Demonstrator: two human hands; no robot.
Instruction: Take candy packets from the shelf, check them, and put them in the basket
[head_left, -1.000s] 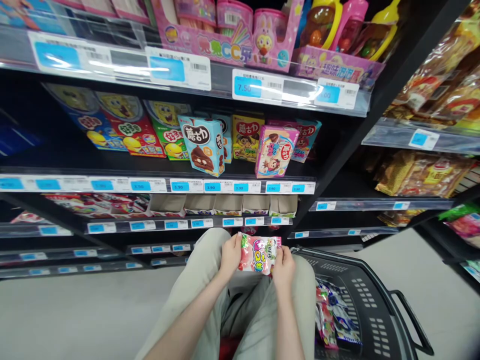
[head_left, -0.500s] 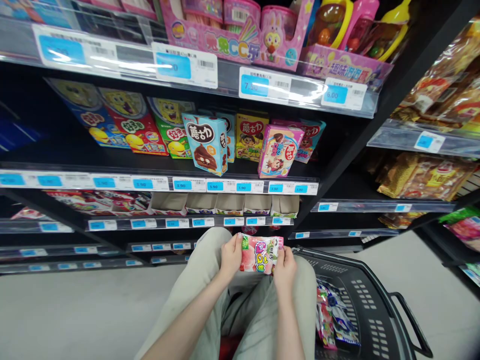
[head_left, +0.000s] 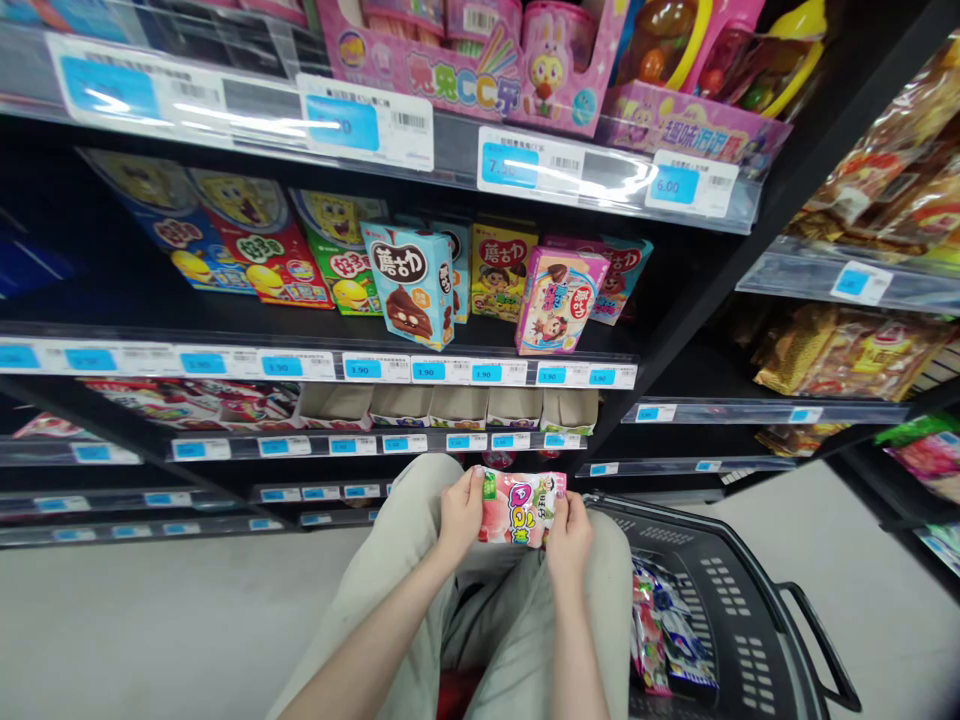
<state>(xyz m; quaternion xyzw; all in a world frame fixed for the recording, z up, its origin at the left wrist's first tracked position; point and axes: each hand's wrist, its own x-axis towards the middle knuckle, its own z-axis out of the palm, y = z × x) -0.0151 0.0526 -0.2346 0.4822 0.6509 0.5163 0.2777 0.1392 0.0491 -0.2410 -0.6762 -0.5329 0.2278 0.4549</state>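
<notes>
Between my knees I hold a pink bag of gummy candy, its printed front facing up. My left hand pinches the bag's left end, thumb on top. At the right end, my right hand grips it in the same way. Both hands are closed on the bag, and the fingers beneath it are hidden. To the right of my knee stands a dark grey shopping basket. Inside it lie several candy packets, pink and blue-white.
Ahead, a shelf holds snack boxes, among them a light blue box and a pink box. Below are open cardboard display trays. Price labels line the shelf edges. Bagged bread sits on the right-hand shelves.
The view has shifted very slightly. Both hands keep their hold on the candy bag, which stays in the same place.
</notes>
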